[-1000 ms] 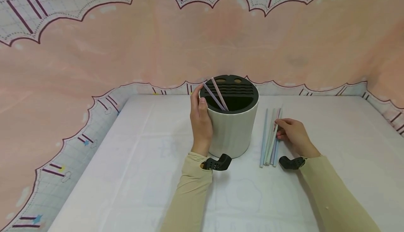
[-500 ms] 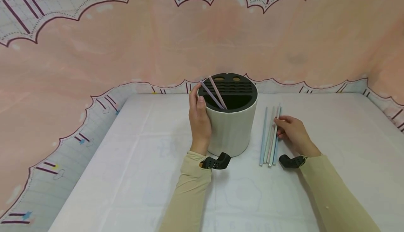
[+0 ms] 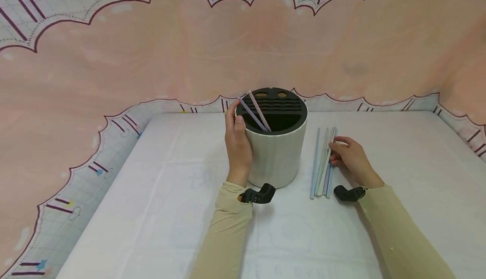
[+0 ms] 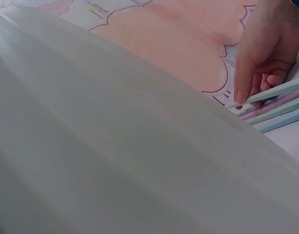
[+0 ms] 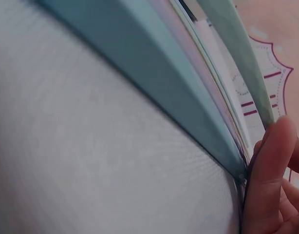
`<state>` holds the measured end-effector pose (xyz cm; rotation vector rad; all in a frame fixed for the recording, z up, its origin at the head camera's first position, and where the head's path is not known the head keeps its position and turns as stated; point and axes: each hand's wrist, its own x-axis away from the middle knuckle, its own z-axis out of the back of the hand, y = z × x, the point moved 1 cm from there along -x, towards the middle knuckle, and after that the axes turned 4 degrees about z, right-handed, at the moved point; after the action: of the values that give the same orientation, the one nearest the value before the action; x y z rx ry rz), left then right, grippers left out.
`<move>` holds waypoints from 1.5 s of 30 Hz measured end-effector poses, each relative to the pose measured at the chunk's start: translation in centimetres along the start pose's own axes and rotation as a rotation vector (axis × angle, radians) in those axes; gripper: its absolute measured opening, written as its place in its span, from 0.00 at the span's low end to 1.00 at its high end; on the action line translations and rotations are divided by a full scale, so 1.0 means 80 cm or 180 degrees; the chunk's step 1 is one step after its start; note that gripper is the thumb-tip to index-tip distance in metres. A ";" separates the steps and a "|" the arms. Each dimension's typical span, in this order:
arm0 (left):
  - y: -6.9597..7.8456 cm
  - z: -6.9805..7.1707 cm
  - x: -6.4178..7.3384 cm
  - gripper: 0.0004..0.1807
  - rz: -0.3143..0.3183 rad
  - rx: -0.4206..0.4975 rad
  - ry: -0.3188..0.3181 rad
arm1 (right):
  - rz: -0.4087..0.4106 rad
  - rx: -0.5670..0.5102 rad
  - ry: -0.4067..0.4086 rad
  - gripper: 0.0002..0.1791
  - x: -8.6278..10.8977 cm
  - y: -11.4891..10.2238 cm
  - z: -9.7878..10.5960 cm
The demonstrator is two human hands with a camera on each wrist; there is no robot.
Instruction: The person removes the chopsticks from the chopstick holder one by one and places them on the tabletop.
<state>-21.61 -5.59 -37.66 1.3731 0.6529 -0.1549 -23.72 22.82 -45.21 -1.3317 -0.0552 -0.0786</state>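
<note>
A white pen holder [image 3: 274, 161] with a black slotted top stands upright on the table. My left hand [image 3: 240, 154] grips its left side, thumb in front, index fingertip at the rim beside a leaning purple stick [image 3: 252, 113]. A pink stick [image 3: 260, 111] leans next to it in the same open compartment. To the right, my right hand [image 3: 352, 158] pinches a pale green pencil-like stick [image 5: 244, 58] between thumb and fingertips. Below it lie several pastel sticks, including a blue one [image 3: 314, 165]. In the left wrist view the held green stick [image 4: 281, 90] sits slightly above the others.
The white tabletop [image 3: 171, 211] runs back to a pink curtain-like backdrop [image 3: 212, 55] with a scalloped pattern. A black wrist mount [image 3: 260, 193] is on the left wrist and another black mount [image 3: 349, 193] on the right, near the sticks.
The head view shifts slightly. The right hand's fingers stay at the bundle, and the sticks beneath move a little against each other. The left hand keeps its place on the pen holder.
</note>
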 end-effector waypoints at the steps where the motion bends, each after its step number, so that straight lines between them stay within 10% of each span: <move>1: 0.000 0.000 0.000 0.29 0.0000 0.0007 -0.0005 | -0.0001 0.0010 -0.0006 0.33 0.000 0.000 0.000; 25: 0.004 0.000 -0.003 0.29 0.0042 0.0045 -0.0001 | 0.0014 -0.0018 0.0016 0.28 0.000 -0.004 0.000; 33: 0.002 -0.002 -0.004 0.30 0.0042 0.0029 0.0003 | -0.0042 -0.0760 -0.0114 0.29 0.004 -0.015 0.011; 40: 0.005 0.000 -0.004 0.28 0.0025 0.0074 -0.0024 | 0.0470 -0.0546 0.0153 0.26 0.015 -0.053 0.016; 45: 0.008 0.003 -0.003 0.28 0.0007 0.0099 -0.0027 | 0.1077 -0.0555 0.0907 0.19 0.026 -0.085 0.002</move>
<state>-21.37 -5.75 -36.97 1.4021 0.6445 -0.1697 -22.24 21.31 -38.44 -1.4749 0.4257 0.0153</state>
